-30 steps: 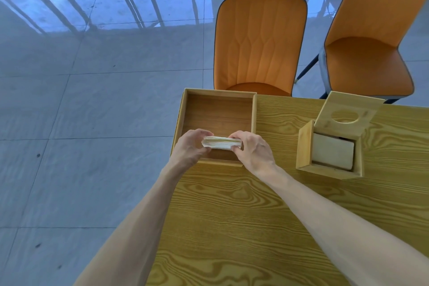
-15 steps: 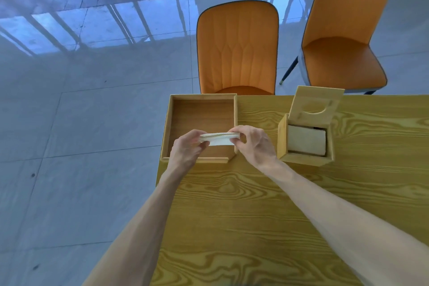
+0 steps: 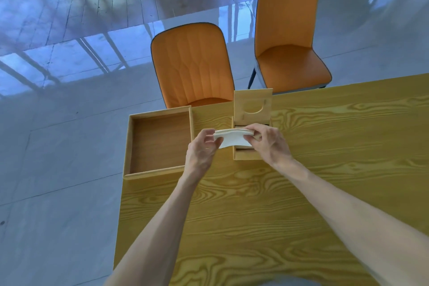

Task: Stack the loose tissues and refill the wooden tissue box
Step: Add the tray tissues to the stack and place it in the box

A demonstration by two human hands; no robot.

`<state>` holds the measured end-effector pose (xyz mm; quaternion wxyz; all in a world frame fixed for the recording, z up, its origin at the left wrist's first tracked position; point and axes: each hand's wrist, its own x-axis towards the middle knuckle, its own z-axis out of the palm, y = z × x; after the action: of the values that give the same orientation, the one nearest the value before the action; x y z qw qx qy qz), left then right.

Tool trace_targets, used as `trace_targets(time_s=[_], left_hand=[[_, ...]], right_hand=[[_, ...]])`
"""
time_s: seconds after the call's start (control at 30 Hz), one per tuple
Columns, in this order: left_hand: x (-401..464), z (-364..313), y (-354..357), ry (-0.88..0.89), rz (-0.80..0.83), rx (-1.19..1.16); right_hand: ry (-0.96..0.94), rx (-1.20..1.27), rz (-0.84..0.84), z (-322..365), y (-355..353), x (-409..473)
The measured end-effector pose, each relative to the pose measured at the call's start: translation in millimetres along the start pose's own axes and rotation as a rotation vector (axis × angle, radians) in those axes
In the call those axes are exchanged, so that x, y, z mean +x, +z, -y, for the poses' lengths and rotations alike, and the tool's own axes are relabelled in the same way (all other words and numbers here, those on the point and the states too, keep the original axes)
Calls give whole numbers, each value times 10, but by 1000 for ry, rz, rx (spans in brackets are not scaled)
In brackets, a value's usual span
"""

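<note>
**Tissues held over the open wooden box**

Tissues (image 3: pixel 232 138) form a neat white stack gripped from both ends, raised above the table (image 3: pixel 301 193) and hanging over the front part of the tissue box (image 3: pixel 246 157). The left hand (image 3: pixel 202 152) pinches the stack's left end between thumb and fingers; the right hand (image 3: pixel 270 144) closes on the right end the same way, its fingers curled over the top edge. The stack bows slightly upward in the middle, and its lowest sheet droops on the near side.

Just beneath the stack, the tissue box sits on the table with its lid (image 3: pixel 252 105) swung up and standing nearly upright at the back; the lid has a rounded opening cut in it. How much is already inside the box cannot be made out, since the hands and stack cover it.

Just beside the box, to the left, lies a shallow wooden tray (image 3: pixel 160 170) at the table's corner, its left edge at the table's rim. Beyond the table stand two orange chairs (image 3: pixel 192 67) on a glossy tiled floor (image 3: pixel 58 134).
</note>
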<state>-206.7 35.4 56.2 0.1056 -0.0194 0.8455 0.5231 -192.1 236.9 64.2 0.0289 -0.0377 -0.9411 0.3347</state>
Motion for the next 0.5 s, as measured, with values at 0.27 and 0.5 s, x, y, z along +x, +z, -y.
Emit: trace_targets(time_s=[0.27,0.5], left_hand=[[113,-325,477,-32,22,2],[245,-456,649,-99,-51,72]], right_hand=[[53,-19,8,-496,-274,107],[82,51,31,-672,-330,159]])
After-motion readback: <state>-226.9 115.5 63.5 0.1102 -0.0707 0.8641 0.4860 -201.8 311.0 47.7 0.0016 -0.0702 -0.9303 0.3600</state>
